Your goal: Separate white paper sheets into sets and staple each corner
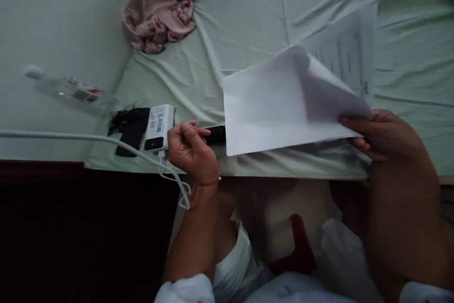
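Observation:
My right hand (pixel 385 135) grips sheets of paper at their lower right corner, thumb on top. The front sheet (pixel 266 104) is blank on the side facing me and folds over. Behind it a printed sheet (pixel 340 55) shows faint lines and a table. My left hand (pixel 193 149) is closed, its fingers curled in; anything inside them is hidden. By its fingertips lies a dark, narrow object (pixel 215 134), partly covered by the paper. To its left is a white power bank (pixel 159 125) with a small dark display and a white cable plugged in.
A black phone (pixel 133 135) lies left of the power bank, and a clear bottle (pixel 83 91) is farther left. A pinkish crumpled cloth (pixel 159 24) rests on the pale green sheet (pixel 248 14). A thick white cable (pixel 88 137) crosses the left side. A red stool (pixel 296 246) stands below.

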`<state>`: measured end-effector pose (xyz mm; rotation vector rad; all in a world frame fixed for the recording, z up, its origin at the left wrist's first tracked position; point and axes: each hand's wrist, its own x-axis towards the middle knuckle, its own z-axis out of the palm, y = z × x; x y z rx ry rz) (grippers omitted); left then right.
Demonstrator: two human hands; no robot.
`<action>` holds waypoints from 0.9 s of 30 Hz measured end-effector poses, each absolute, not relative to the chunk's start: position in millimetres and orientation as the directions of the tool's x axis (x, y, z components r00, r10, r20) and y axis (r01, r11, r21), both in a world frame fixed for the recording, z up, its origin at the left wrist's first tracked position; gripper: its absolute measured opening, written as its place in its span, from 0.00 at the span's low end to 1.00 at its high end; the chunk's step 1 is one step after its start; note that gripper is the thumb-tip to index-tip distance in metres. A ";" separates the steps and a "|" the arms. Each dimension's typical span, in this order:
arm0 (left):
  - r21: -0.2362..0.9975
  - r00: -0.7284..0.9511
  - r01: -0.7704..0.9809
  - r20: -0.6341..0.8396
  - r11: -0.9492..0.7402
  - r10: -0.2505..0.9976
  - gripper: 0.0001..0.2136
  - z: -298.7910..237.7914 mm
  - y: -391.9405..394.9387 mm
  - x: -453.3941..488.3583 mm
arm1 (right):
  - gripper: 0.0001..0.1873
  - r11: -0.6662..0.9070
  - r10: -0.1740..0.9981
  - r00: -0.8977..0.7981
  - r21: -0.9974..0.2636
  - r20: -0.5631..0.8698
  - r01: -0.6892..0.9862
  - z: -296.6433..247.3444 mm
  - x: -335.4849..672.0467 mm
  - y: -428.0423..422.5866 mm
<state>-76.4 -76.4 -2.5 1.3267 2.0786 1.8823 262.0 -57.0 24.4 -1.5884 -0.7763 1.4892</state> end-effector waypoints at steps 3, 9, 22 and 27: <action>0.708 -0.559 0.702 0.619 -0.084 0.551 0.10 -5.7 -74.2 -86.6 | 0.21 -0.498 0.860 0.094 -0.865 -0.501 -0.060 23.1 254.3 -55.5; 0.563 -0.466 0.819 0.543 0.108 0.699 0.16 -18.3 -67.7 -101.3 | 0.15 -0.529 0.843 0.126 -0.848 -0.523 0.021 26.6 246.9 -55.2; 0.525 -0.452 0.809 0.266 0.265 0.851 0.19 -21.8 -64.0 -100.1 | 0.14 -0.523 0.847 0.120 -0.852 -0.518 0.014 19.3 249.9 -53.9; 0.510 -0.442 0.820 0.276 0.260 0.853 0.20 -24.8 -64.3 -101.4 | 0.14 -0.518 0.845 0.145 -0.855 -0.514 -0.009 20.9 239.2 -52.9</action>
